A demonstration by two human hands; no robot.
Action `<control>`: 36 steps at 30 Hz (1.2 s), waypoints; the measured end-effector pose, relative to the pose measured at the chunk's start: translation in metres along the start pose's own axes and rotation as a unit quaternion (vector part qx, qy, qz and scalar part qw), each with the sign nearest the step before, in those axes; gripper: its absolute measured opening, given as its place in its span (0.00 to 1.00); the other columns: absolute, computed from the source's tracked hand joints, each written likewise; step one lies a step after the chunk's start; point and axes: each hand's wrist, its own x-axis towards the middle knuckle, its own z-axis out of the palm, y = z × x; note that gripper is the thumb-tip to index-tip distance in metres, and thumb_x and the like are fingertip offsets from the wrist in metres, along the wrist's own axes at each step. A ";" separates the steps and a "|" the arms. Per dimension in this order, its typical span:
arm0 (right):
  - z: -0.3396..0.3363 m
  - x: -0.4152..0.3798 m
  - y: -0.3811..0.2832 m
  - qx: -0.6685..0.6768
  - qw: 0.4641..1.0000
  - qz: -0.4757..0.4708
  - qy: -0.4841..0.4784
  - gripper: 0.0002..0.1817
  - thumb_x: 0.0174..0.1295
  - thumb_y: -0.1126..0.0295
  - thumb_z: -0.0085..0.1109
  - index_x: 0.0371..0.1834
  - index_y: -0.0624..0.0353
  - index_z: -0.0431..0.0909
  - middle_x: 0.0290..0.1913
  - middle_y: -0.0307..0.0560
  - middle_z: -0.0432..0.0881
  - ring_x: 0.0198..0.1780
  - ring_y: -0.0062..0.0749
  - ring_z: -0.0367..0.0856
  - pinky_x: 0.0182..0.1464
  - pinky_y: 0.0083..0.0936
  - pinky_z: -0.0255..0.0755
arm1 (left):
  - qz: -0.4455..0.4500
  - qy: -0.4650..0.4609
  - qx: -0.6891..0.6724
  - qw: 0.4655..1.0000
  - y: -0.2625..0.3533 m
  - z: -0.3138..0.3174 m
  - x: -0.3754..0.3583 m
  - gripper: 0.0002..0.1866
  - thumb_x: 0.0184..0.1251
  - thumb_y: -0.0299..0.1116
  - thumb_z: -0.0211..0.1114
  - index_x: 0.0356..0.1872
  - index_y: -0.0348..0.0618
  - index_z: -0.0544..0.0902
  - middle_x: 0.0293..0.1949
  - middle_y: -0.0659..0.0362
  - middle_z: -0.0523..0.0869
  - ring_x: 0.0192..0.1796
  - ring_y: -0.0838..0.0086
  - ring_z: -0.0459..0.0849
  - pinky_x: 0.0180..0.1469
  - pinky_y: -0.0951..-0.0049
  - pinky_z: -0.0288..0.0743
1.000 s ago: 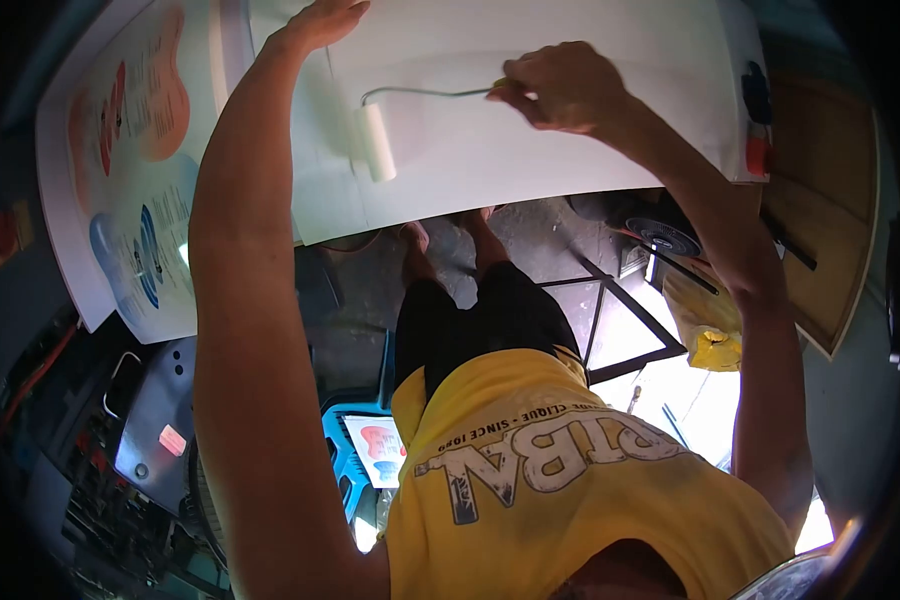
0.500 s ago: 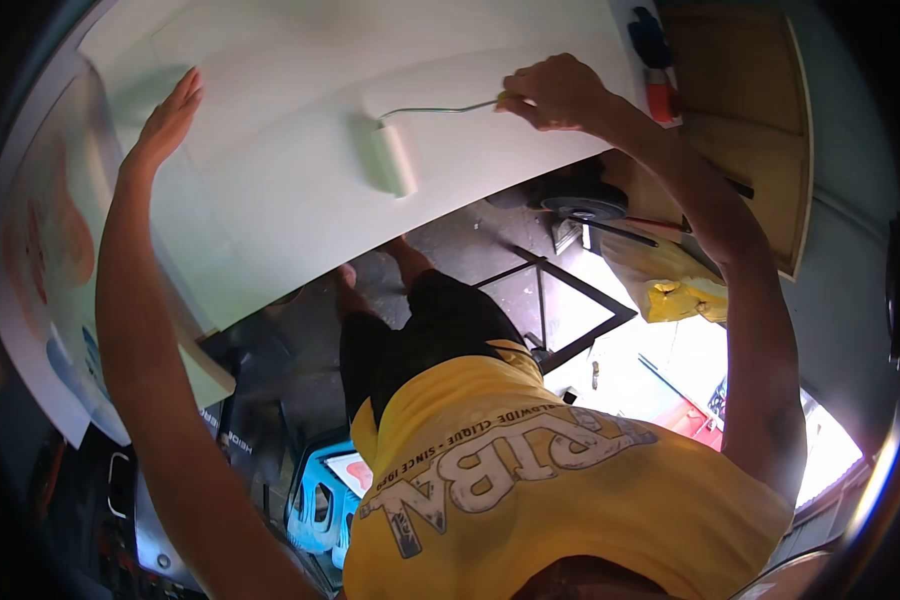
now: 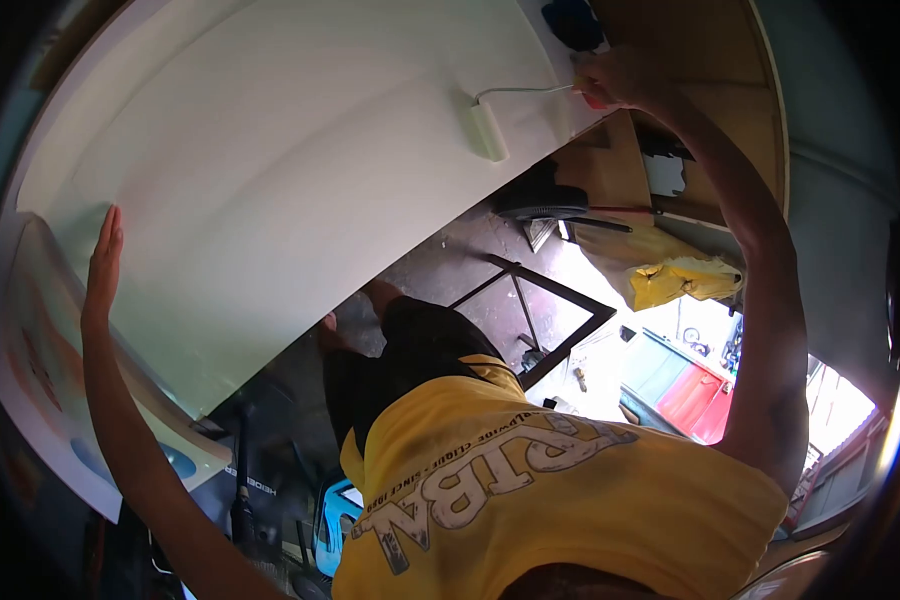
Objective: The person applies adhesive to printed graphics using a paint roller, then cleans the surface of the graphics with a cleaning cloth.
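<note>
Over to the right goes the roller, sliding toward the sheet's near-right corner, while the left hand (image 3: 102,268) has drifted down to the far left edge and flattened out there. Now the right hand (image 3: 610,78) sits at the top right, its grip closed round the handle of the paint roller (image 3: 488,130), fingers wrapped tight, nothing else in it. From that grip the thin wire arm runs left along the white sheet (image 3: 290,170), then bends down to the pale sleeve, whose long axis lies roughly across the arm, pointing toward the sheet's lower edge. Sleeve is touching the sheet, just inside the edge. Right hand is far the nearer to the roller; the left is well apart, open palm pressed flat on the sheet, fingers together, gripping nothing. Under the left hand a printed poster (image 3: 40,390) pokes out from beneath the sheet. A yellow bag (image 3: 675,280) lies on the floor below.
</note>
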 end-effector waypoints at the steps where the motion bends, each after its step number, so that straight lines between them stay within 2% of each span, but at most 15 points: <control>1: -0.004 -0.003 0.005 -0.013 1.000 0.007 -0.015 0.12 0.65 0.55 0.66 0.32 0.49 0.85 0.31 0.46 0.86 0.35 0.48 0.87 0.37 0.43 0.79 | 0.002 -0.002 -0.001 1.000 0.002 0.001 0.002 0.34 0.86 0.54 0.44 0.83 0.47 0.55 0.83 0.56 0.59 0.84 0.65 0.56 0.83 0.64 0.49; 3: -0.014 -0.004 0.015 -0.039 0.998 0.018 -0.042 0.11 0.65 0.55 0.66 0.33 0.49 0.85 0.32 0.47 0.86 0.35 0.48 0.87 0.38 0.43 0.79 | 0.000 -0.004 -0.001 1.000 0.002 0.001 0.003 0.35 0.86 0.53 0.44 0.83 0.46 0.54 0.83 0.56 0.59 0.84 0.65 0.55 0.83 0.64 0.49; 6: -0.038 0.000 0.021 0.069 0.995 0.057 -0.054 0.14 0.66 0.53 0.64 0.33 0.52 0.85 0.32 0.49 0.86 0.37 0.49 0.87 0.40 0.45 0.79 | -0.005 -0.005 -0.004 1.000 0.000 0.003 0.003 0.35 0.86 0.53 0.44 0.84 0.46 0.54 0.83 0.56 0.59 0.84 0.65 0.55 0.83 0.64 0.48; 9: -0.052 0.026 0.025 -0.036 0.995 0.062 -0.074 0.17 0.67 0.51 0.62 0.34 0.55 0.85 0.33 0.52 0.86 0.37 0.51 0.87 0.41 0.47 0.79 | -0.008 -0.005 -0.004 1.000 -0.001 0.004 0.005 0.35 0.86 0.53 0.44 0.84 0.46 0.53 0.83 0.56 0.58 0.84 0.65 0.55 0.83 0.64 0.48; 12: -0.055 0.043 0.035 -0.032 0.999 0.000 -0.033 0.19 0.69 0.51 0.58 0.34 0.56 0.84 0.32 0.52 0.86 0.36 0.52 0.86 0.42 0.48 0.79 | -0.007 -0.003 -0.006 1.000 -0.003 0.005 0.006 0.35 0.86 0.52 0.44 0.84 0.46 0.52 0.83 0.55 0.58 0.84 0.65 0.54 0.83 0.64 0.47; 15: -0.055 0.058 0.032 -0.039 0.999 0.000 -0.029 0.14 0.66 0.57 0.63 0.32 0.56 0.83 0.28 0.53 0.83 0.34 0.53 0.85 0.39 0.48 0.77 | -0.005 0.003 -0.008 1.000 -0.008 0.005 0.005 0.35 0.86 0.52 0.44 0.84 0.46 0.51 0.83 0.55 0.58 0.84 0.64 0.54 0.83 0.64 0.47; 18: -0.040 0.077 0.033 -0.073 0.994 -0.002 -0.087 0.14 0.66 0.57 0.63 0.32 0.56 0.83 0.29 0.53 0.84 0.35 0.54 0.85 0.40 0.48 0.77 | 0.001 0.011 -0.009 1.000 -0.012 0.003 0.006 0.35 0.86 0.52 0.44 0.84 0.46 0.51 0.83 0.55 0.57 0.85 0.64 0.54 0.83 0.64 0.46; 19: -0.041 0.078 0.027 -0.052 0.996 -0.044 -0.054 0.14 0.67 0.56 0.63 0.32 0.56 0.83 0.29 0.53 0.84 0.35 0.54 0.85 0.40 0.48 0.77 | 0.000 0.014 -0.010 1.000 -0.013 0.003 0.005 0.35 0.86 0.52 0.44 0.84 0.46 0.50 0.84 0.54 0.57 0.85 0.64 0.53 0.83 0.64 0.46; 22: -0.051 0.089 -0.015 0.025 0.998 -0.056 -0.015 0.16 0.68 0.55 0.62 0.32 0.56 0.83 0.28 0.52 0.84 0.34 0.55 0.84 0.39 0.48 0.77 | -0.005 0.020 -0.032 0.999 -0.013 0.005 -0.001 0.36 0.86 0.54 0.44 0.84 0.46 0.50 0.84 0.54 0.57 0.85 0.63 0.53 0.83 0.64 0.47; 23: -0.054 0.097 -0.031 0.016 0.998 -0.053 -0.040 0.18 0.69 0.50 0.60 0.34 0.53 0.85 0.28 0.51 0.85 0.35 0.52 0.86 0.42 0.47 0.77 | -0.005 0.022 -0.044 0.999 -0.011 0.008 0.003 0.37 0.85 0.55 0.44 0.84 0.46 0.50 0.84 0.54 0.57 0.85 0.63 0.53 0.83 0.64 0.47; 25: -0.057 0.111 -0.068 0.009 0.996 -0.087 -0.030 0.19 0.69 0.49 0.60 0.33 0.53 0.84 0.29 0.50 0.86 0.34 0.51 0.86 0.41 0.47 0.77 | 0.004 0.027 -0.039 0.999 -0.009 0.009 0.003 0.37 0.85 0.55 0.45 0.84 0.46 0.50 0.83 0.54 0.58 0.84 0.63 0.55 0.82 0.65 0.48; 30: -0.083 0.133 -0.198 0.020 0.992 -0.126 -0.008 0.22 0.72 0.47 0.58 0.31 0.55 0.82 0.28 0.48 0.85 0.32 0.47 0.87 0.39 0.43 0.80 | -0.002 0.044 -0.030 0.999 -0.019 0.015 0.006 0.37 0.84 0.54 0.45 0.84 0.46 0.51 0.82 0.56 0.63 0.83 0.64 0.59 0.81 0.67 0.51; 32: -0.100 0.139 -0.253 0.025 0.993 -0.110 -0.025 0.22 0.73 0.47 0.56 0.33 0.55 0.83 0.30 0.46 0.86 0.33 0.46 0.87 0.41 0.43 0.81 | -0.003 0.049 -0.004 0.999 -0.015 0.015 0.006 0.36 0.84 0.53 0.46 0.84 0.46 0.52 0.81 0.57 0.64 0.83 0.65 0.60 0.81 0.68 0.52; 34: -0.112 0.145 -0.299 0.041 0.993 -0.105 -0.028 0.23 0.74 0.47 0.55 0.35 0.55 0.84 0.30 0.45 0.86 0.34 0.45 0.88 0.42 0.42 0.82 | 0.020 0.037 -0.027 0.999 -0.028 0.016 0.013 0.35 0.84 0.53 0.45 0.83 0.46 0.54 0.82 0.57 0.63 0.83 0.65 0.60 0.81 0.68 0.52; 36: -0.122 0.154 -0.342 0.065 0.991 -0.112 -0.020 0.23 0.75 0.47 0.54 0.37 0.56 0.85 0.31 0.45 0.87 0.35 0.44 0.88 0.43 0.42 0.82 | 0.033 0.035 0.032 0.998 -0.041 0.017 0.022 0.35 0.84 0.54 0.43 0.83 0.45 0.55 0.82 0.56 0.60 0.83 0.65 0.58 0.82 0.68 0.52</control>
